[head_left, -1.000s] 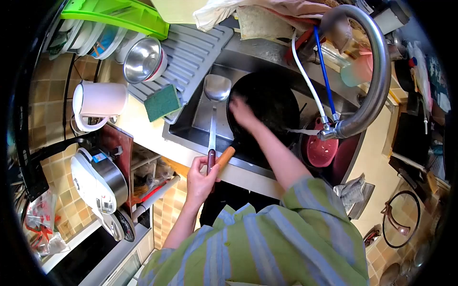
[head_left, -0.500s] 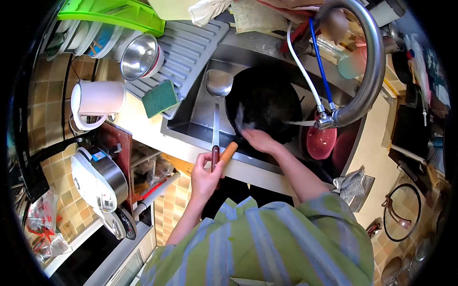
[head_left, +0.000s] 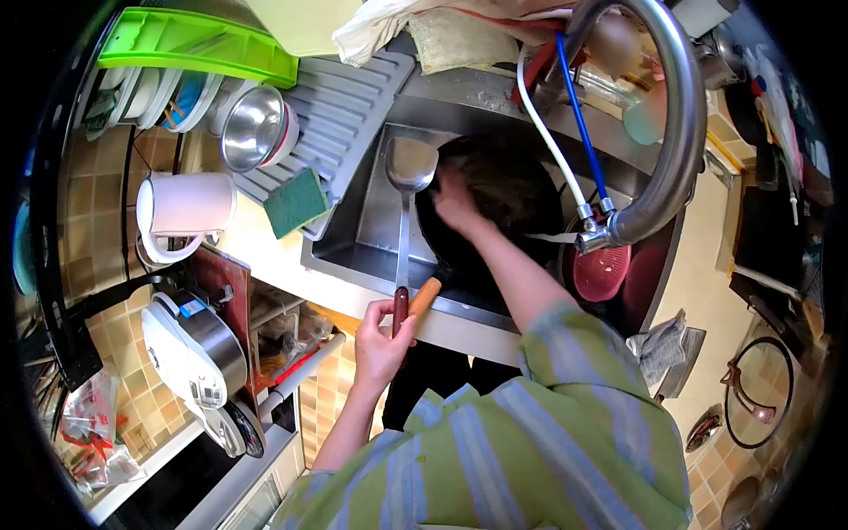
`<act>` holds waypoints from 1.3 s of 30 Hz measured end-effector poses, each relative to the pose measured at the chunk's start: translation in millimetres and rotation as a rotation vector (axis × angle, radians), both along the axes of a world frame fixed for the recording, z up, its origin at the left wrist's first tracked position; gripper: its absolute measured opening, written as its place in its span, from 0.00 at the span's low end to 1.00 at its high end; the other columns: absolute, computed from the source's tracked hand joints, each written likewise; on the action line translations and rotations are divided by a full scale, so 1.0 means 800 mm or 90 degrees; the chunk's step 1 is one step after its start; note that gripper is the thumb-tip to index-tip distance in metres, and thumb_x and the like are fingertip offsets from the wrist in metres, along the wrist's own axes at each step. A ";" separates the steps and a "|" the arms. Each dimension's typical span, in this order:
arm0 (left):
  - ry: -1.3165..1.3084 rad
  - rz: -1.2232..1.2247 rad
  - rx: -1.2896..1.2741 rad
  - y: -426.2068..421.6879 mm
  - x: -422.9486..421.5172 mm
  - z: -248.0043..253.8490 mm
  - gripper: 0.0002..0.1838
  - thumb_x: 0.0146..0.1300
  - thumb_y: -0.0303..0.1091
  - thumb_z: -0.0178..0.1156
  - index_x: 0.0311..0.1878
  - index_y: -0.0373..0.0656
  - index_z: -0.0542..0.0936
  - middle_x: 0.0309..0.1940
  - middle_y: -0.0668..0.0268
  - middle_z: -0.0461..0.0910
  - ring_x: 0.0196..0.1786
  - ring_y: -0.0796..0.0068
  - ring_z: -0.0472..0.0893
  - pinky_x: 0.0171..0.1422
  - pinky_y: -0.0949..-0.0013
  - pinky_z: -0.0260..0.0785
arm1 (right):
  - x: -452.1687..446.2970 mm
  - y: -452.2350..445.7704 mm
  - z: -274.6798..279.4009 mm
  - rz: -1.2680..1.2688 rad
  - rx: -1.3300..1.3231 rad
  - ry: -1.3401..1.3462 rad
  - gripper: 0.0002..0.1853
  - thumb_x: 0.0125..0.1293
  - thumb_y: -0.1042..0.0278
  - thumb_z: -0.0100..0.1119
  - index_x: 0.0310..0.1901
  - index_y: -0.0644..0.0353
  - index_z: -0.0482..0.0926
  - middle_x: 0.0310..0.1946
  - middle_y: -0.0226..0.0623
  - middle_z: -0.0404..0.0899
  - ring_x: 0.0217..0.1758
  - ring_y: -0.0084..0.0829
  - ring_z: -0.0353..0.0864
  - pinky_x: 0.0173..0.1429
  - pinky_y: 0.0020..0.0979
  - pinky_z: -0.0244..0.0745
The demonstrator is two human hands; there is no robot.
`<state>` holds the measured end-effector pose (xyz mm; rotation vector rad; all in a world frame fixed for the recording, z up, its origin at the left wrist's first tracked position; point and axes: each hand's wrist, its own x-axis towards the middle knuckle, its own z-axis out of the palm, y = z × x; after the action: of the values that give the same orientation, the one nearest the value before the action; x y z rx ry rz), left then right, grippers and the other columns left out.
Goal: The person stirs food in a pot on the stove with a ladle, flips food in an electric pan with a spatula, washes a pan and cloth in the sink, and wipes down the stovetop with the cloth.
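Observation:
My left hand (head_left: 380, 340) is closed around the dark red handle of a metal wok spatula (head_left: 404, 238), whose broad head points away from me over the sink. Right beside that hand is the wooden handle (head_left: 425, 296) of a black wok (head_left: 512, 177); whether my fingers also grip it I cannot tell. The wok sits in the steel sink (head_left: 367, 208). Inside it, near its left wall, is my right hand (head_left: 455, 201), its fingers blurred by motion. Water runs from the tap (head_left: 594, 238) toward the wok.
A pink basket (head_left: 602, 272) stands in the sink to the right of the wok. On the left are a green scouring pad (head_left: 296, 203), a ridged drainboard (head_left: 353, 97), metal bowl (head_left: 252, 132) and pale pink jug (head_left: 187, 208). The curved tap neck (head_left: 685, 132) arches over the right side.
My right hand has moved away from me, from the wok's near edge to farther up its left side. My left hand keeps the spatula in nearly the same place.

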<state>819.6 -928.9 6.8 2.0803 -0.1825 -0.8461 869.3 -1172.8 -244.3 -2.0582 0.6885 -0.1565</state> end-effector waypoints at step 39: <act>-0.103 -0.034 0.020 0.010 0.001 -0.023 0.19 0.62 0.38 0.71 0.50 0.39 0.77 0.40 0.59 0.85 0.31 0.70 0.86 0.39 0.65 0.76 | -0.103 -0.108 -0.011 0.033 -0.319 0.229 0.31 0.68 0.76 0.47 0.74 0.58 0.66 0.77 0.50 0.61 0.79 0.54 0.60 0.82 0.49 0.53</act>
<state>820.4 -920.6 -11.4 2.1833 -0.3154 -0.7157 787.2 -1259.3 -253.0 -2.6204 0.8781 0.0864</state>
